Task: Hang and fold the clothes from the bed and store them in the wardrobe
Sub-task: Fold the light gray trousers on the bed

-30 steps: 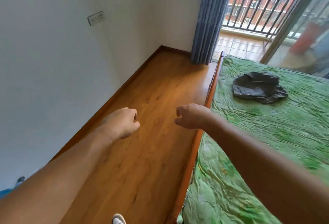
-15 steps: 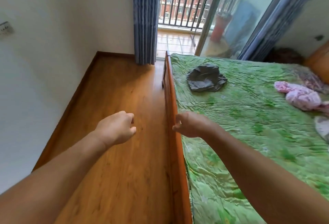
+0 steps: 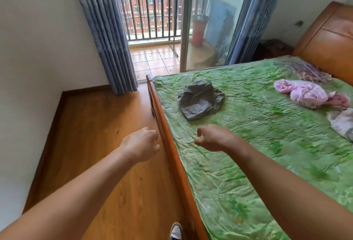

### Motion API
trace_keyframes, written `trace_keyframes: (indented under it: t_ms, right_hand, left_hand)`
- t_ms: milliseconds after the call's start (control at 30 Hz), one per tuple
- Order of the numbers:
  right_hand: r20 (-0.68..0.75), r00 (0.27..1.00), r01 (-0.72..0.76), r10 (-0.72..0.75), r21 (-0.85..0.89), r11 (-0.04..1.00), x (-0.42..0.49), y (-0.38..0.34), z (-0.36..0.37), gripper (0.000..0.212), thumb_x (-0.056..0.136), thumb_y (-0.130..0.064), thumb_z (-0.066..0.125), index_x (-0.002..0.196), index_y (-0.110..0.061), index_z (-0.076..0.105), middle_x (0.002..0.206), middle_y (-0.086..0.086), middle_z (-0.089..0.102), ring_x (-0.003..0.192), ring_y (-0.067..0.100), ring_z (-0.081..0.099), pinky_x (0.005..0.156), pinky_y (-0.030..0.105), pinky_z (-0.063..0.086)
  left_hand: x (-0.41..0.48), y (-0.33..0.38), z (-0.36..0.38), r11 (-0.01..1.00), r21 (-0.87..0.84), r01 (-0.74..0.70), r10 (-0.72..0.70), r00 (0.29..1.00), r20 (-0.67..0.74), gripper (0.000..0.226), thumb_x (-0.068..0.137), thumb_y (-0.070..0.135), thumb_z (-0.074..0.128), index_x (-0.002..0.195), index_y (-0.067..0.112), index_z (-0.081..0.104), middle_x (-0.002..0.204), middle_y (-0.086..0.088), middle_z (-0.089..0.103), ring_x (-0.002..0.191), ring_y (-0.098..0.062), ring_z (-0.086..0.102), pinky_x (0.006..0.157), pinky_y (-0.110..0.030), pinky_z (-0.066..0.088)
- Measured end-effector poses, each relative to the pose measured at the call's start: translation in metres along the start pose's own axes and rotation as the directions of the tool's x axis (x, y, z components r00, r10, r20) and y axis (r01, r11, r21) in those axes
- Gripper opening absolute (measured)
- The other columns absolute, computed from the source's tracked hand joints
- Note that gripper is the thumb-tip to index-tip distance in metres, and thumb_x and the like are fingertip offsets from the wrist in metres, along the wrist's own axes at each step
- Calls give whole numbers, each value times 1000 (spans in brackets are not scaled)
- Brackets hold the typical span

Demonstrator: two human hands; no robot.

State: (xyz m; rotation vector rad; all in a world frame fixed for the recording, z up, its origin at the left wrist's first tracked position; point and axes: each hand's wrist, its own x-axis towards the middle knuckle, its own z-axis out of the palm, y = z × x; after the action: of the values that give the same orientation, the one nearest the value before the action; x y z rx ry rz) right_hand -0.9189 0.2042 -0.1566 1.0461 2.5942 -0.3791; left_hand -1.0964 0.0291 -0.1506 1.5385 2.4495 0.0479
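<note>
Standing beside the bed, you have both hands empty. Your left hand (image 3: 141,144) hangs with loosely curled fingers above the brown wooden floor (image 3: 91,134), just beside the orange-brown wooden bed rail (image 3: 172,153). Your right hand (image 3: 214,137) is also loosely curled, grips nothing, and hovers over the crinkled green bedspread (image 3: 267,153). The clothes lie on that spread. The crumpled grey garment (image 3: 200,102) sits near the rail at about twelve o'clock from your right hand, close but not touching it. The bundled pink garment (image 3: 305,95) lies well apart at two o'clock, and a pale whitish garment (image 3: 342,123) is at three o'clock, cut off by the frame's edge. By my reading you are at the fetching step, with nothing picked up yet and the wardrobe out of view. The next move likely calls for carrying your right hand forward to the grey garment, opening the fingers over its heap and closing them on a good fold of cloth. Bring the left hand across the rail to help lift and shake it out. Its shape is too bunched to say whether it hangs or folds.
</note>
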Motion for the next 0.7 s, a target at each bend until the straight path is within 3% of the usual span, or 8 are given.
trace_keyframes:
  t_ms: [200,367,567,700]
  right_hand:
    - [24,992,-121,120,30,992,92,43,-48,44,92,-54,55,126,-25,57,135,4,61,121,27,58,98,42,50]
    - [73,967,-247,243,55,968,164,71,-65,43,94,-53,52,125,-24,56,134,5,61,118,27,59,95,41,50]
    - [104,905,-424,412,152,893,267,85,-75,48,94,-52,53,133,-24,53,138,5,58,120,28,58,96,40,49]
    - [184,837,-547,516,216,809,322,89,-89,45,94,-51,53,129,-22,56,135,7,60,115,29,59,96,42,50]
  left_hand:
    - [143,6,-33,988,23,-152,150,986,76,32,93,45,56,120,29,60,117,5,58,101,-20,62,81,-38,57]
    - [258,7,-38,959,68,-276,265,955,135,32,94,42,53,121,27,58,114,1,57,99,-22,62,66,-32,47]
    - [401,-19,-38,887,99,-450,427,883,194,31,93,37,52,122,26,57,111,-1,57,91,-24,62,69,-37,56]
    - [485,-36,-43,812,110,-573,523,798,298,35,93,37,53,125,23,56,115,-3,55,97,-26,62,67,-35,51]
